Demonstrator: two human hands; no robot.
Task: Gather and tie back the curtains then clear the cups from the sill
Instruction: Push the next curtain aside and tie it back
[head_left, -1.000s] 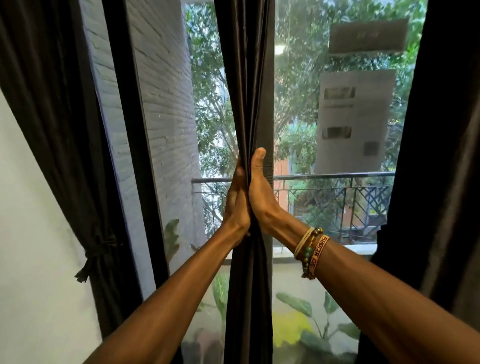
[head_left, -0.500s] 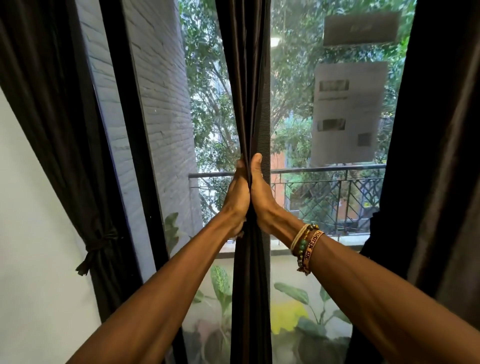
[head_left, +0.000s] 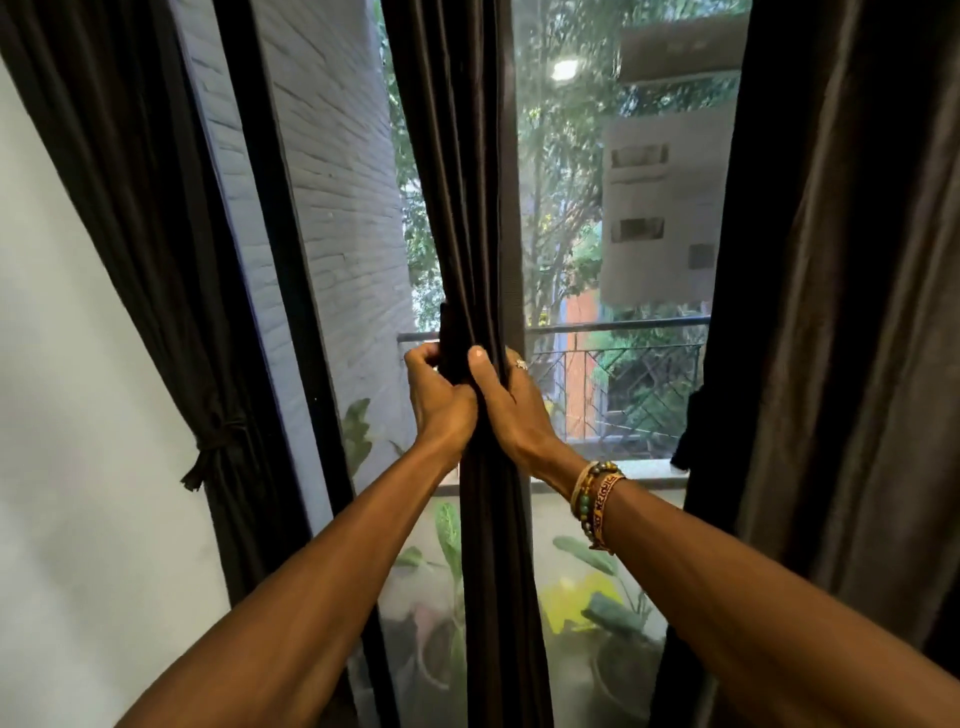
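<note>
Dark, softly pleated middle curtain (head_left: 467, 208) is bunched narrow, left hand (head_left: 441, 400) and right hand (head_left: 511, 400) clenched around it, arms outstretched, knuckles touching.

We see the left hand (head_left: 441, 400) and right hand (head_left: 511, 402) clamped around the gathered middle curtain (head_left: 462, 208), thumbs touching. Left curtain (head_left: 156, 260) already tied; right curtain (head_left: 852, 312) hangs loose.
</note>
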